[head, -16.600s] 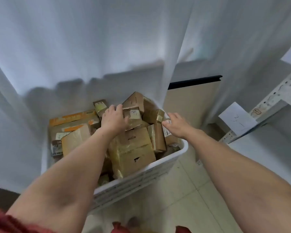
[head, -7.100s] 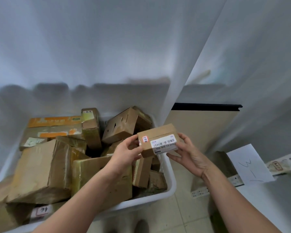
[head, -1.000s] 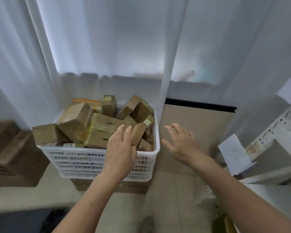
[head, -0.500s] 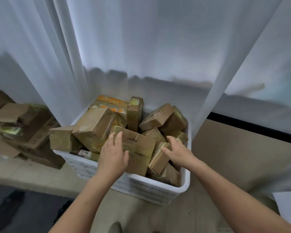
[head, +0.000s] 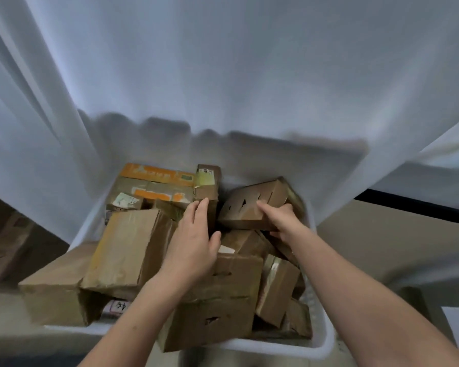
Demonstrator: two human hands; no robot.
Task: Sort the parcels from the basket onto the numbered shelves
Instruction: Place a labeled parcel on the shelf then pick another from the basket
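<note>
Two hands: left hand [head: 194, 247] flat against upright parcel [head: 208, 181]; right hand [head: 284, 221] grasping slotted parcel [head: 249, 205].
Basket [head: 321, 340]: parcel-filled.
Room: white curtain [head: 223, 75] behind; beige panel [head: 382, 234] right.

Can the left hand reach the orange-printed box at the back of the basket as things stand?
Probably yes. The orange-printed box lies uncovered on top; the left hand, fingers straight, is just before it, and the right hand grips the slotted box off to the side.
</note>
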